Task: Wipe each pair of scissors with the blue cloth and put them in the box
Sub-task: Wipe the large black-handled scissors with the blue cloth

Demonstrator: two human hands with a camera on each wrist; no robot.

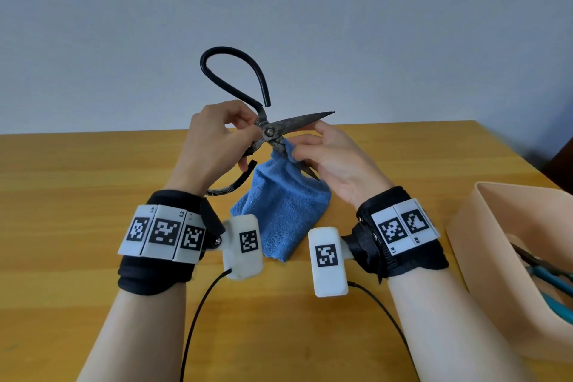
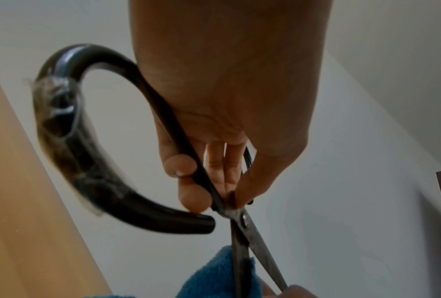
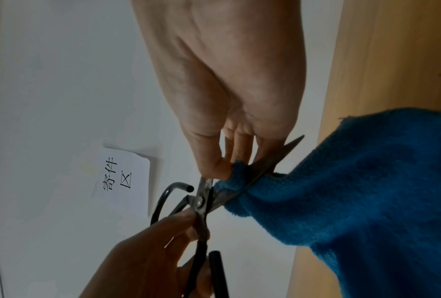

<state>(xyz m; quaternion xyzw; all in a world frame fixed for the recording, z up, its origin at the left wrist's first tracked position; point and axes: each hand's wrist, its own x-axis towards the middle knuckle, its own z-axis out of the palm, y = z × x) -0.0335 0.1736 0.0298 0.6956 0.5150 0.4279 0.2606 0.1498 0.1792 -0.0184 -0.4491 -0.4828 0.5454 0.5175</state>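
Large black-handled metal scissors point(image 1: 269, 132) point(image 2: 242, 219) point(image 3: 201, 201) are held up above the table with their blades spread apart. My left hand point(image 1: 214, 146) point(image 2: 214, 161) grips them at the handle shanks just behind the pivot. My right hand point(image 1: 322, 158) point(image 3: 229, 141) pinches the blue cloth point(image 1: 279, 208) point(image 2: 214, 278) point(image 3: 354, 191) around the lower blade; the rest of the cloth hangs down to the table. The upper blade points right, bare. The beige box point(image 1: 483, 245) stands at the right.
In the box lie other scissors with teal handles point(image 1: 548, 276). The wooden table point(image 1: 77, 211) ends at a grey wall. A white paper sign point(image 3: 122, 179) with printed characters shows in the right wrist view. Black cables point(image 1: 198, 313) trail from the wrist cameras.
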